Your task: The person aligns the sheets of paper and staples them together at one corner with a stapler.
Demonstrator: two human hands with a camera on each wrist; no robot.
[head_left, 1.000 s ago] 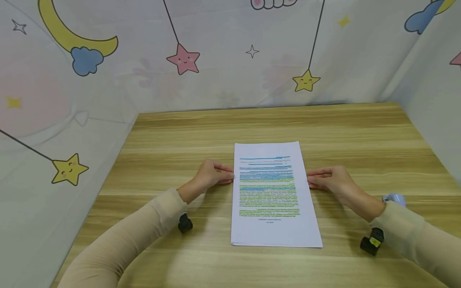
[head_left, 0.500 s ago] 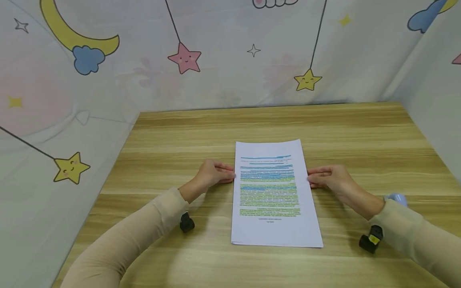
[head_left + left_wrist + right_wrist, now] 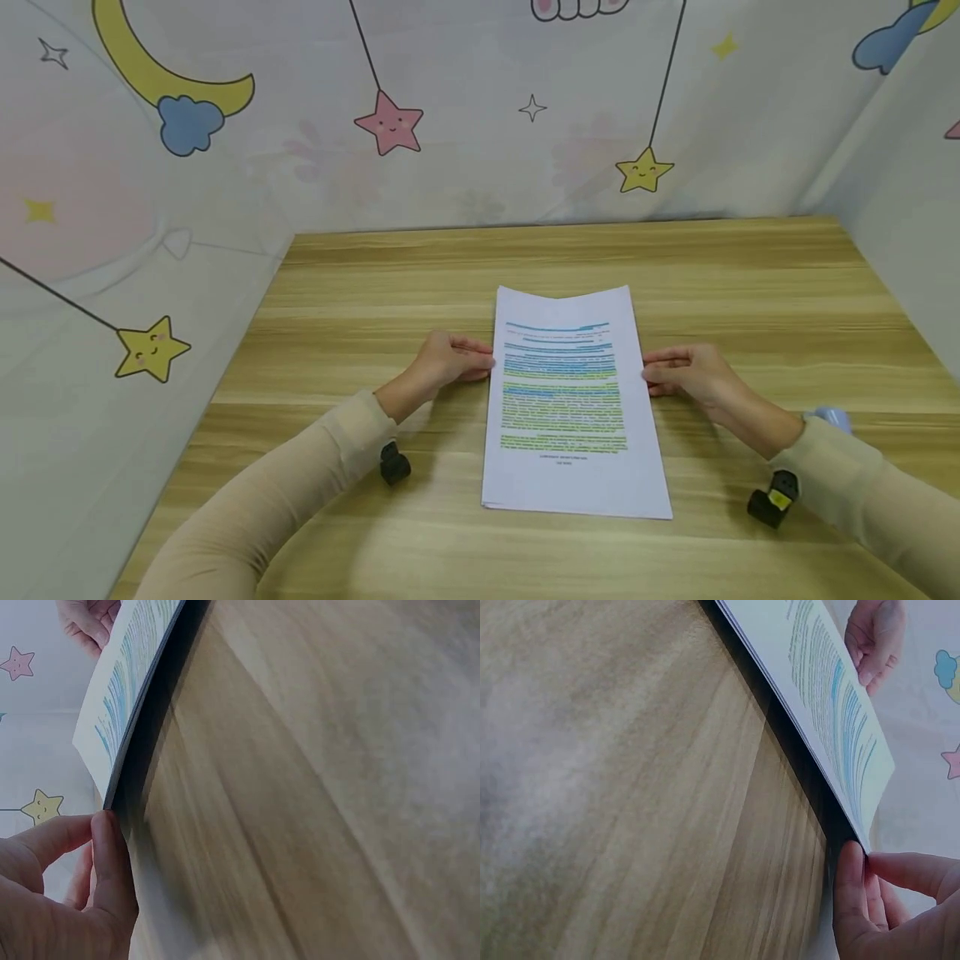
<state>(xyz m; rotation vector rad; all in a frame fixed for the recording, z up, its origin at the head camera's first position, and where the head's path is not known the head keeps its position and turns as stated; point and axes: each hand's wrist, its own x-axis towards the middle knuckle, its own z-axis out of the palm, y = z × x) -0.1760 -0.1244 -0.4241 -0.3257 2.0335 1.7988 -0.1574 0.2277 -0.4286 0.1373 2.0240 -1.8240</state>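
A stack of printed paper sheets (image 3: pixel 562 483), its text marked in blue and green highlighter and upside down to the wearer, lies lengthwise in the middle of the table. My left hand (image 3: pixel 442 367) pinches its left edge between thumb and fingers. On the opposite edge my right hand (image 3: pixel 697 379) does the same. Both wrist views show the paper's edges (image 3: pixel 142 705) lifted off the wood, with a dark shadow beneath. In the head view the far end sags in the middle, its corners raised. The near end's underside is hidden.
The wood-grain table (image 3: pixel 360 283) surrounds the paper. A light blue rounded object (image 3: pixel 832 418) sits by my right sleeve, partly hidden. Black wrist cameras (image 3: pixel 772 500) hang under both cuffs. A curtain (image 3: pixel 480 100) printed with stars and a moon stands behind the table.
Both long edges of the paper have risen, and its far end has gone from nearly flat to bowed. My left hand has shifted slightly right; the view has moved a little too.
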